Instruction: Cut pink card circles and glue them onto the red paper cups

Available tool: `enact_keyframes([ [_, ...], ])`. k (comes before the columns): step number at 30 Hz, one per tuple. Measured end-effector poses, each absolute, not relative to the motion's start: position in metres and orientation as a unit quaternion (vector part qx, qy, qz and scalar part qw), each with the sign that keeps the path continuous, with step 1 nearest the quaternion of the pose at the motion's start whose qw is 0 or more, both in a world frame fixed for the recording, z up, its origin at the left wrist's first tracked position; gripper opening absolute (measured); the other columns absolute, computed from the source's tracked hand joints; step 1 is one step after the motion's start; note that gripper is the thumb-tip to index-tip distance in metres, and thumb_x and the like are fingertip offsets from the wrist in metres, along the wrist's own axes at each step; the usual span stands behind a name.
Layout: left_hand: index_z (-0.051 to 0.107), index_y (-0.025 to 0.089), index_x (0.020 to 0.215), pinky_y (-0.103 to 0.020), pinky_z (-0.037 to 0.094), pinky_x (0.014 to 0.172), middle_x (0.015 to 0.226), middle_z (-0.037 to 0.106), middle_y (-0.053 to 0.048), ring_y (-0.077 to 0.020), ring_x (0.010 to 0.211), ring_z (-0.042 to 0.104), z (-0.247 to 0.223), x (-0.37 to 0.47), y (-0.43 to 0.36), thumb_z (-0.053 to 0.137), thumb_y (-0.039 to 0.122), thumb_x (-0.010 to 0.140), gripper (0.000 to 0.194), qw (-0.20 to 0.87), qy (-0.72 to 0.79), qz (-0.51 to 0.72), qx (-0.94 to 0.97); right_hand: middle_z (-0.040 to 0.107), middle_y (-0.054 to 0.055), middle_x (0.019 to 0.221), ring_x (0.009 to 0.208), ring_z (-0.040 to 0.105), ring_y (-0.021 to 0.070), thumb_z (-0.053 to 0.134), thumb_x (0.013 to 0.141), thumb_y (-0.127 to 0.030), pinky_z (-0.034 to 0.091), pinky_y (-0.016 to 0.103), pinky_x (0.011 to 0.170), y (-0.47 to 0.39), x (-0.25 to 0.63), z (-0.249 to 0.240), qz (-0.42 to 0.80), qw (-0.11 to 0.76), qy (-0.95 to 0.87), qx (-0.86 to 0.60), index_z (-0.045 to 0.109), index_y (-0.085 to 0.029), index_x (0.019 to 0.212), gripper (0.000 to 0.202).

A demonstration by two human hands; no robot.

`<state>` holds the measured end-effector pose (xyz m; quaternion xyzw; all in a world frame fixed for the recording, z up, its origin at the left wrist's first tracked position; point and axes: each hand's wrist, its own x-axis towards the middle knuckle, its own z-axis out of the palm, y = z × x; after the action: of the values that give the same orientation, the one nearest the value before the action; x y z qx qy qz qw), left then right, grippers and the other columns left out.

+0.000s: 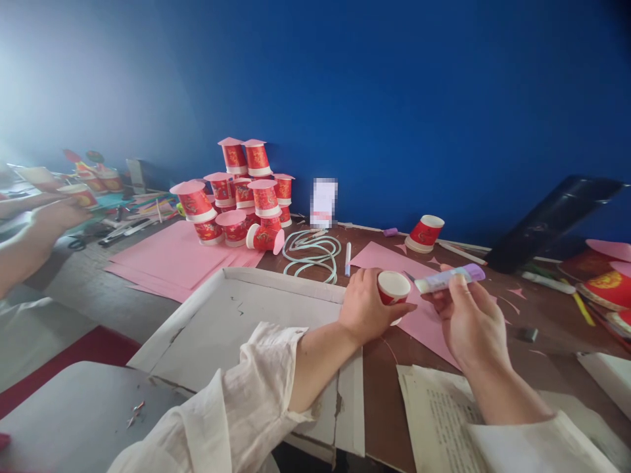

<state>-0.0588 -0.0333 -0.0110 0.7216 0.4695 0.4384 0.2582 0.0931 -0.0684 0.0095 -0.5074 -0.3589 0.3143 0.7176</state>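
Red paper cup (393, 297), wrapped in my L hand (363, 305), looks light, thin-walled, prob. crushable, so I'd hold its side gently, w/ the glue stick (438, 281) pinched in my R hand (473, 323) just beside, tip too blurry to judge, pink sheet (375, 256) beyond.

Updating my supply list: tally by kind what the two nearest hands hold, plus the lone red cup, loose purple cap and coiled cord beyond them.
Cups: 2 (held cup in the left hand, lone cup)
Glue stick: 1, in the right hand
Purple cap: 1
Coiled cord: 1
Total: 5
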Motion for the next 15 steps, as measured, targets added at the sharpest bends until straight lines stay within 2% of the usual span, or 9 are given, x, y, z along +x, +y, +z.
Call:
enact_keyframes([
  [3, 0.047, 0.019, 0.118, -0.045, 0.046, 0.093, 0.116, 0.055, -0.012, -0.0289, 0.110, 0.052, -0.011, -0.060, -0.033, 0.082, 0.056, 0.054, 0.082, 0.278, 0.463, 0.445, 0.715, 0.066, 0.000, 0.075, 0.059, 0.059, 0.0093, 0.071, 0.079, -0.037, 0.058, 0.022, 0.059, -0.060, 0.097, 0.010, 0.423, 0.753, -0.249, -0.438, 0.068, -0.017, 0.092, 0.024],
  [6, 0.042, 0.018, 0.127, -0.048, 0.042, 0.099, 0.125, 0.050, -0.015, -0.0306, 0.118, 0.047, -0.008, -0.061, -0.034, 0.082, 0.059, 0.052, 0.094, 0.259, 0.447, 0.469, 0.717, 0.064, -0.002, 0.073, 0.051, 0.055, 0.0057, 0.072, 0.078, -0.027, 0.056, 0.015, 0.053, -0.059, 0.098, 0.015, 0.517, 0.732, -0.194, -0.400, 0.065, -0.017, 0.086, 0.014],
  [8, 0.040, 0.020, 0.130, -0.048, 0.038, 0.104, 0.129, 0.049, -0.014, -0.0295, 0.123, 0.044, -0.004, -0.063, -0.037, 0.080, 0.058, 0.056, 0.093, 0.225, 0.408, 0.503, 0.728, 0.061, -0.002, 0.070, 0.050, 0.054, 0.0051, 0.070, 0.078, -0.025, 0.054, 0.012, 0.050, -0.063, 0.097, 0.020, 0.562, 0.708, -0.192, -0.382, 0.065, -0.017, 0.087, 0.013],
  [10, 0.041, 0.024, 0.130, -0.045, 0.037, 0.106, 0.128, 0.051, -0.011, -0.0262, 0.123, 0.045, 0.002, -0.066, -0.041, 0.077, 0.054, 0.064, 0.081, 0.194, 0.351, 0.531, 0.746, 0.060, -0.002, 0.070, 0.050, 0.053, 0.0045, 0.068, 0.078, -0.024, 0.052, 0.009, 0.047, -0.068, 0.093, 0.025, 0.598, 0.681, -0.201, -0.371, 0.065, -0.017, 0.088, 0.012],
  [13, 0.049, 0.028, 0.123, -0.039, 0.037, 0.106, 0.121, 0.057, -0.006, -0.0207, 0.118, 0.051, 0.009, -0.070, -0.046, 0.069, 0.042, 0.079, 0.051, 0.174, 0.274, 0.550, 0.769, 0.060, -0.003, 0.070, 0.048, 0.049, 0.0039, 0.070, 0.075, -0.024, 0.046, 0.007, 0.038, -0.076, 0.088, 0.029, 0.627, 0.652, -0.210, -0.370, 0.066, -0.021, 0.086, 0.012],
  [15, 0.053, 0.028, 0.119, -0.037, 0.039, 0.104, 0.118, 0.061, -0.005, -0.0185, 0.114, 0.054, 0.013, -0.073, -0.047, 0.062, 0.036, 0.085, 0.036, 0.174, 0.232, 0.552, 0.782, 0.056, -0.004, 0.063, 0.045, 0.046, 0.0048, 0.075, 0.071, -0.027, 0.041, 0.009, 0.032, -0.079, 0.086, 0.028, 0.631, 0.637, -0.235, -0.376, 0.066, -0.022, 0.082, 0.015],
])
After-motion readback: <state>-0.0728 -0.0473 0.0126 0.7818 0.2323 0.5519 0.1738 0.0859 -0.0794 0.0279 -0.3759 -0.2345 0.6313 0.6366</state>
